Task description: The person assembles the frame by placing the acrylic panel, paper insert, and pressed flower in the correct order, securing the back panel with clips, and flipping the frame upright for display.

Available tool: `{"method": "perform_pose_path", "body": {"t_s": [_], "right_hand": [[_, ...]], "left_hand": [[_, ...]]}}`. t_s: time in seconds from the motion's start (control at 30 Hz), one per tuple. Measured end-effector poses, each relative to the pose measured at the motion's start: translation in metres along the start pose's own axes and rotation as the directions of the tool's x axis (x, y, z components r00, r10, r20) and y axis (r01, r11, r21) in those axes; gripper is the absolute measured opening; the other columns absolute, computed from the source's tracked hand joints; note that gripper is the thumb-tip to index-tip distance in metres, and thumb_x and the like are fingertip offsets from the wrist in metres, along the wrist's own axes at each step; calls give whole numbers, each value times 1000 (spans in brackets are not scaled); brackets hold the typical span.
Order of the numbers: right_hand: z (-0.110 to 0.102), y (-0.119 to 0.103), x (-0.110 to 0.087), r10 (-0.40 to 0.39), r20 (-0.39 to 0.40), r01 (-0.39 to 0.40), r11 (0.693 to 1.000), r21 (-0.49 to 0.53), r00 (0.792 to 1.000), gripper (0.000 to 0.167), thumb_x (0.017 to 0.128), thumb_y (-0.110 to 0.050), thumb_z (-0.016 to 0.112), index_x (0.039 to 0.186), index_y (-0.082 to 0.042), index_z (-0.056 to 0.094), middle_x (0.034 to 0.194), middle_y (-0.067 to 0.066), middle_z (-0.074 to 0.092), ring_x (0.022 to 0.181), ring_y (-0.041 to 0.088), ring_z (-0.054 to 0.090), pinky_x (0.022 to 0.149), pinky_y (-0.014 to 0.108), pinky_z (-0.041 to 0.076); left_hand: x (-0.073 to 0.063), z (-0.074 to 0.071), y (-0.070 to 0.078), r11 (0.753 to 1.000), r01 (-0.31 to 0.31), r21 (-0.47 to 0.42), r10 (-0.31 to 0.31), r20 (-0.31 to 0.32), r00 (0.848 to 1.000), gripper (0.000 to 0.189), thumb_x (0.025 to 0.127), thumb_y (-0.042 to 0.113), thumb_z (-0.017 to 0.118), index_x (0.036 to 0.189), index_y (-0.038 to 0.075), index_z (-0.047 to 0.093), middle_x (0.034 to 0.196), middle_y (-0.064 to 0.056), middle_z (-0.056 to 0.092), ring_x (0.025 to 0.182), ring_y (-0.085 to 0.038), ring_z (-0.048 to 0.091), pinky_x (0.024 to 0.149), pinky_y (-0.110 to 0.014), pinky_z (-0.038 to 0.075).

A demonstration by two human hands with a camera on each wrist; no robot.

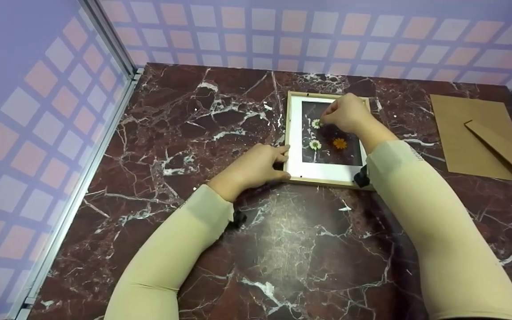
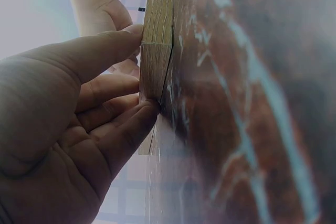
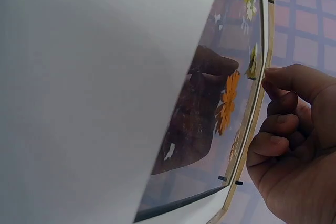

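Note:
A picture frame (image 1: 327,181) with a thin wooden edge and white mat lies on the marble table. My left hand (image 1: 260,166) grips its near-left corner, thumb and fingertips against the wooden edge (image 2: 157,19). On the dark pane inside the mat lie a second white flower (image 1: 315,144) and an orange flower (image 1: 339,143). Over the pane, my right hand (image 1: 349,114) pinches at the edge of the upper white flower (image 1: 316,124) with thumb and index finger, the other fingers curled in. In the right wrist view its fingertips (image 3: 270,73) are right beside that flower.
At the right lies a brown board (image 1: 474,146) with a raised, folded strip (image 1: 500,144) sticking up from it. A checked wall (image 1: 260,33) stands behind the table, and another panel (image 1: 38,133) with a metal rail borders the left side.

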State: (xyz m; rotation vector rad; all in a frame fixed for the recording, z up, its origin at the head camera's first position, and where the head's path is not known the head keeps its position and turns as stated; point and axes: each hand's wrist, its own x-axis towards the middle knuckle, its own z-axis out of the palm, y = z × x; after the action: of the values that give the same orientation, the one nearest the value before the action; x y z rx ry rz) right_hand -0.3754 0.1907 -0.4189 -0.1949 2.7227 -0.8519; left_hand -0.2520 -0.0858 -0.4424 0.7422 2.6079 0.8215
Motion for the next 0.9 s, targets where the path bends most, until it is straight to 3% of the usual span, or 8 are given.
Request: {"method": "perform_pose_path", "body": {"t_s": [0.1,0.27,0.63,0.9], "right_hand": [[-1,0,0,-6,-9,6,1000,0,1000,28,106,-27,78,118,-3,87,124,18,85,115,30,70,114,54,58],[-1,1,0,-18,-26,17,1000,-22,999,28,105,-25,78,116,-2,88,126,19,85,128,37,72,125,57,53],[1,2,1,-21,0,21,998,-57,1000,27,103,-24,80,118,-3,88,123,17,86,122,37,73,115,57,59],[3,2,3,-21,6,21,998,-52,1000,27,100,-24,85,116,-2,87,123,17,86,128,43,74,122,59,56]], "left_hand": [[0,0,0,1000,4,5,-4,1,1000,46,102,30,86,140,6,78,178,-7,46,162,-38,51,142,-45,35],[1,0,0,1000,10,5,-10,4,1000,48,102,30,85,141,5,76,178,-6,46,164,-39,49,143,-45,33],[1,0,0,999,-21,26,21,3,1000,50,103,30,85,144,4,75,178,-9,48,162,-40,51,142,-45,36],[1,-1,1,1000,-5,21,5,3,1000,51,102,30,85,145,3,74,178,-7,48,163,-38,50,142,-43,36]]}}
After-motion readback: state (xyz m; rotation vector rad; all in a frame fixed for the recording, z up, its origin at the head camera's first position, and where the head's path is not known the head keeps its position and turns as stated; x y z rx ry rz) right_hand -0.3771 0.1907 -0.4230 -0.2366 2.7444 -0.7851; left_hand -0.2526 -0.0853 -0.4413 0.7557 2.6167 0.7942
